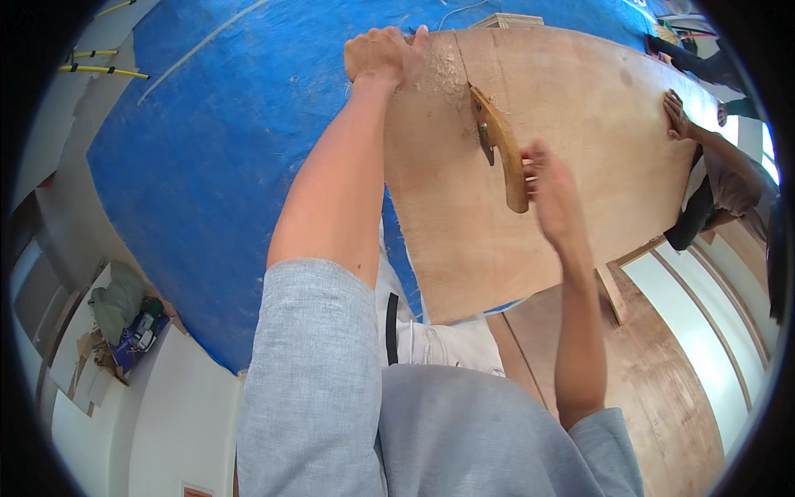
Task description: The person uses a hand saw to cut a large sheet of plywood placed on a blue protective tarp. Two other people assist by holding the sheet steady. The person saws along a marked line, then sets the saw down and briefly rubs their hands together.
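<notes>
Where the plywood sheet [451, 273] comes closest to the worker, its near-left corner points toward the pale trousers [451, 344]. Right hand [553, 195]: grip open and motion-blurred, fingers loosely bent beside the handle, not wrapped round it; whether they touch it I cannot tell from where I stand. Wooden-handled tool [501, 137], probably a saw: immediately left of the right hand, on the sheet's left half, and nearer that hand than the other. Its long axis runs from the handle's near end, at the fingers, obliquely away and leftward to a dark line [460, 54] reaching the far edge. Toward the right edge, bare plywood leaves open room as far as a co-worker's hand [679, 114], laid flat there. Sawdust [445, 70] lies left of the line. Left hand [381, 54]: at the far-left corner, knuckles bent; how firmly its grip closes is hidden. Beyond the left edge spreads a blue covering [215, 141]; beyond the far edge, a wooden block [517, 21].
</notes>
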Demonstrator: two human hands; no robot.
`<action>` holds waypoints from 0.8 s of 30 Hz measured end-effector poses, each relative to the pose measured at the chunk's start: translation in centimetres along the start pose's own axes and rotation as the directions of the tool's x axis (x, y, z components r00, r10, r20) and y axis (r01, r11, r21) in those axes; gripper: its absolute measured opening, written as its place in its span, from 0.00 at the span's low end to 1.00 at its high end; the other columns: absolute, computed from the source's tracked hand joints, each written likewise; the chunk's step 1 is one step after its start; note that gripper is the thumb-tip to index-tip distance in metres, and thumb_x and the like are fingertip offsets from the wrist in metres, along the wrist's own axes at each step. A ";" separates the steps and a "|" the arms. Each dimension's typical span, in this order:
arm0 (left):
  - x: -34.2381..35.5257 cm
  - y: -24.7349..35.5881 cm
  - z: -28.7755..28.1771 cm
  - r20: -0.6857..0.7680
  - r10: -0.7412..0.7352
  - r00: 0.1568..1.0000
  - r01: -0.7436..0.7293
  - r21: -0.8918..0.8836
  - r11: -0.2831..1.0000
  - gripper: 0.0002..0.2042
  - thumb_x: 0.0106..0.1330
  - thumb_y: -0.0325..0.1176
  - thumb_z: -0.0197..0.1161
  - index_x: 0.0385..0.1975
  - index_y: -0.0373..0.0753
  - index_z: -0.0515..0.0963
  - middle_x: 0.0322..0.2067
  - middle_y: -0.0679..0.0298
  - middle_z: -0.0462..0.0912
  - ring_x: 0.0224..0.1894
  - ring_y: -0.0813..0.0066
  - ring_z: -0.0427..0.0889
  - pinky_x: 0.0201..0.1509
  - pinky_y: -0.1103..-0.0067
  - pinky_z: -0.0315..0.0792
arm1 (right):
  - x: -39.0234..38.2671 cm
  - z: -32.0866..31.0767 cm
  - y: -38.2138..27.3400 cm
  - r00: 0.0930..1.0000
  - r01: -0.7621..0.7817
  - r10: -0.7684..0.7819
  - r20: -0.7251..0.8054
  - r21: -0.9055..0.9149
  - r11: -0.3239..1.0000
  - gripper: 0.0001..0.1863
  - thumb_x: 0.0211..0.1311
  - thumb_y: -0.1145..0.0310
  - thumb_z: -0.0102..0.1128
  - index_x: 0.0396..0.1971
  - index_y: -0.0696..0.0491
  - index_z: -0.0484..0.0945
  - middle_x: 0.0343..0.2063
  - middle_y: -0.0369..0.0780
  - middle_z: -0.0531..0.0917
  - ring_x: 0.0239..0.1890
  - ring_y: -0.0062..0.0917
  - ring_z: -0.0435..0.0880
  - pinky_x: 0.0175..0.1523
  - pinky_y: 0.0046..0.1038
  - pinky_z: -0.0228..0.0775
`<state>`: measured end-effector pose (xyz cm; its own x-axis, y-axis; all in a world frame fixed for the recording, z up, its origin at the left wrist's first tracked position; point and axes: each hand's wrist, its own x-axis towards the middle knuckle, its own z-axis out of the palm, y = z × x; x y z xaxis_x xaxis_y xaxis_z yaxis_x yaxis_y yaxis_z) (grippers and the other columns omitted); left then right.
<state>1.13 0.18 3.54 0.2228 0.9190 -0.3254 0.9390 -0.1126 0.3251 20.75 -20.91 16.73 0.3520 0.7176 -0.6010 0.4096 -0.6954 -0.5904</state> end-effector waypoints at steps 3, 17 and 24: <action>-0.1 0.0 -0.3 0.028 -0.012 1.000 0.013 -0.030 0.999 0.36 0.75 0.65 0.39 0.41 0.40 0.89 0.39 0.51 0.90 0.44 0.53 0.89 0.48 0.62 0.81 | 0.0 2.6 -3.3 0.972 -0.222 0.217 0.090 0.047 0.974 0.35 0.78 0.38 0.44 0.43 0.61 0.80 0.24 0.38 0.82 0.26 0.23 0.82 0.37 0.27 0.76; 0.1 -0.5 0.9 -0.185 -0.004 0.983 0.006 0.012 1.000 0.34 0.72 0.63 0.49 0.38 0.33 0.88 0.39 0.45 0.89 0.45 0.45 0.88 0.55 0.58 0.79 | 1.4 3.4 -3.4 0.915 -0.397 0.360 0.184 0.245 0.885 0.33 0.71 0.29 0.50 0.26 0.47 0.69 0.12 0.27 0.68 0.11 0.12 0.64 0.15 0.20 0.53; -0.6 -0.2 -1.1 0.017 -0.060 0.998 0.060 -0.046 0.997 0.36 0.72 0.64 0.47 0.43 0.33 0.87 0.45 0.44 0.88 0.50 0.44 0.86 0.60 0.58 0.77 | -14.6 -0.9 3.7 0.941 -0.326 0.278 0.192 0.305 0.895 0.30 0.81 0.42 0.44 0.20 0.47 0.67 0.13 0.27 0.65 0.15 0.12 0.64 0.20 0.22 0.55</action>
<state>0.55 0.04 4.70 0.1707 0.9176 -0.3590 0.9377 -0.0394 0.3451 17.87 -33.90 23.82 0.2832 0.4748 -0.8333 -0.0053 -0.8681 -0.4964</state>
